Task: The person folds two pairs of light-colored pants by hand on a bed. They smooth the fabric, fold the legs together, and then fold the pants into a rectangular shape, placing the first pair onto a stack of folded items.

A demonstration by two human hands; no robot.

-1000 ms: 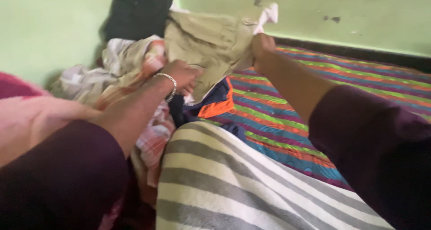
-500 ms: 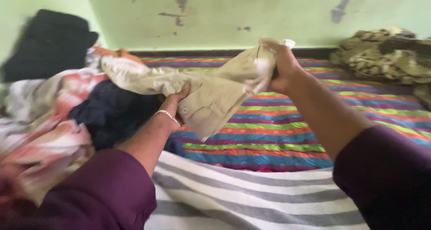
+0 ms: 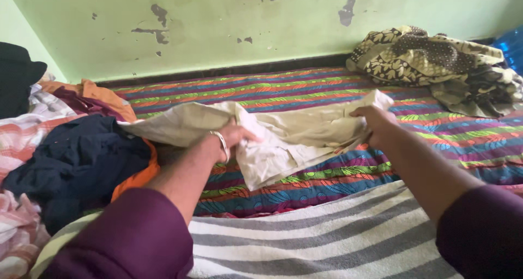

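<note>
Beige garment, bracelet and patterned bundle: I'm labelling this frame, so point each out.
beige garment (image 3: 305, 132), head view, middle of the cloth.
bracelet (image 3: 223, 144), head view, band on left wrist.
patterned bundle (image 3: 430, 61), head view, its middle.

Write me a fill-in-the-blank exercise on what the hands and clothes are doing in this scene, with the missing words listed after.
1. Both hands grip one garment whose colour is ____.
2. The bracelet sits on the wrist of the ____ hand.
3. The right hand holds the garment above a bedsheet patterned in colourful ____.
4. The patterned brown-and-cream cloth lies bunched against the ____ wall.

Missing words: beige; left; stripes; green
</note>
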